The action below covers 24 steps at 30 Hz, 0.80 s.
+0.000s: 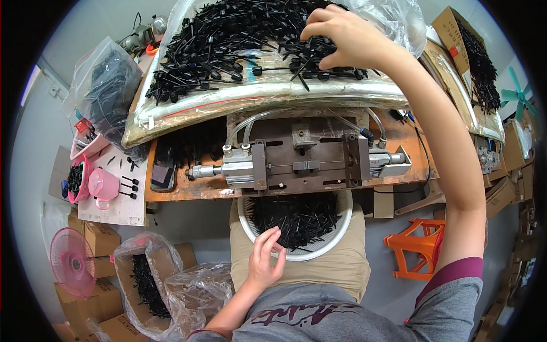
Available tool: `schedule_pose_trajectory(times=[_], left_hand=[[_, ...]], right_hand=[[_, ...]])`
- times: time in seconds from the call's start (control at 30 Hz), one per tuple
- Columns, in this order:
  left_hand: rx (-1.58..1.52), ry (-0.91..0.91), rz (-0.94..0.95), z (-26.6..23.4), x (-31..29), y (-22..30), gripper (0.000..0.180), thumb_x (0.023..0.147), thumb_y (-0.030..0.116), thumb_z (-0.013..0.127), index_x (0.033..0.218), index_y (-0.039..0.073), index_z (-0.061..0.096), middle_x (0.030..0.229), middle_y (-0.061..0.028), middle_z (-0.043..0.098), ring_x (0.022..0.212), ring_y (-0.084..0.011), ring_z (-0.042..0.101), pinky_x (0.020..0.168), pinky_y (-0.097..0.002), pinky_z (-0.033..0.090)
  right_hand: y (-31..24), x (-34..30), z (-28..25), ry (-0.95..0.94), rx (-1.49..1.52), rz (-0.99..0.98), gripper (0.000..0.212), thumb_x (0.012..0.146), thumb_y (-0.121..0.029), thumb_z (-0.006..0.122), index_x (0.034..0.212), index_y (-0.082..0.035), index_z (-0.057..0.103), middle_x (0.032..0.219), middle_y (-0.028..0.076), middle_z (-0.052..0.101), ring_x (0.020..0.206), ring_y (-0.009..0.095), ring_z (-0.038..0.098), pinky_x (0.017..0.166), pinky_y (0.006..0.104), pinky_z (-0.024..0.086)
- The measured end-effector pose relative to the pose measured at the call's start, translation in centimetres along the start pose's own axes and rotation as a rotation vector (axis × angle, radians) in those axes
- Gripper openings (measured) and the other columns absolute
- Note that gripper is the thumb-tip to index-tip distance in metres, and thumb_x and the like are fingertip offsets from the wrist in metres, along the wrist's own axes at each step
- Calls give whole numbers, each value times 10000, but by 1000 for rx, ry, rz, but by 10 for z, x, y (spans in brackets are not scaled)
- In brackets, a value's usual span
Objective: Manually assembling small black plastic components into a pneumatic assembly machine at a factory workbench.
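Note:
My right hand (347, 39) reaches over a heap of thin black plastic pins with knob-like heads (228, 37). Its fingers are bent but spread apart from the thumb, with nothing visibly gripped. By the near left rim of a white basket (346, 225) on my lap is my left hand (265, 263), fingers stretched and thumb apart, holding nothing I can see. More black pins (296, 219) fill the basket. Between heap and basket, a metal clamping fixture (305, 165) with an air cylinder (238, 171) on each side is mounted on the wooden bench.
The heap rests on a plastic-wrapped tray (262, 94). At left are a phone (163, 175), a pink cup (103, 185), a pink fan (73, 262) and a plastic-lined box of black parts (149, 285). An orange stool (413, 248) stands at right. Clear air tubes (250, 122) cross behind the fixture.

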<state>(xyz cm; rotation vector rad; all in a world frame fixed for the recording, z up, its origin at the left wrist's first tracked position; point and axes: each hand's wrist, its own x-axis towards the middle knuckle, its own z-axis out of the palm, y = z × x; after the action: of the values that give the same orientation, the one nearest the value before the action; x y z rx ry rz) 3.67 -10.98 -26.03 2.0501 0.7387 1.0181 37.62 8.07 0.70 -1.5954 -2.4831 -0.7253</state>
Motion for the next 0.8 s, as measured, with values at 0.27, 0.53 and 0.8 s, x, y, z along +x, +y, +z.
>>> schedule_pose_trajectory(times=[0.27,0.53,0.8], left_hand=[[15,1,6,-1,-3,1,591,801,-96,626,1342,12,414,1320,-221,454,724,-146,621,668,-254,511],[7,-10,16,-1,-1,0,597,800,-96,624,1346,11,409,1314,-225,458,726,-144,622,674,-257,517],[-6,-14,41,0,6,8,600,795,-98,623,1345,10,410,1306,-228,466,729,-146,628,681,-259,522]], right_hand=[[-19,12,19,-114,65,105,355,700,-4,695,1041,-82,637,1012,78,616,989,299,619,855,412,521],[12,2,1,177,429,341,271,668,-103,724,912,-17,645,833,150,663,781,268,632,725,354,514],[41,-21,-20,158,968,841,254,777,-131,754,946,44,680,660,63,639,544,113,581,511,243,454]])
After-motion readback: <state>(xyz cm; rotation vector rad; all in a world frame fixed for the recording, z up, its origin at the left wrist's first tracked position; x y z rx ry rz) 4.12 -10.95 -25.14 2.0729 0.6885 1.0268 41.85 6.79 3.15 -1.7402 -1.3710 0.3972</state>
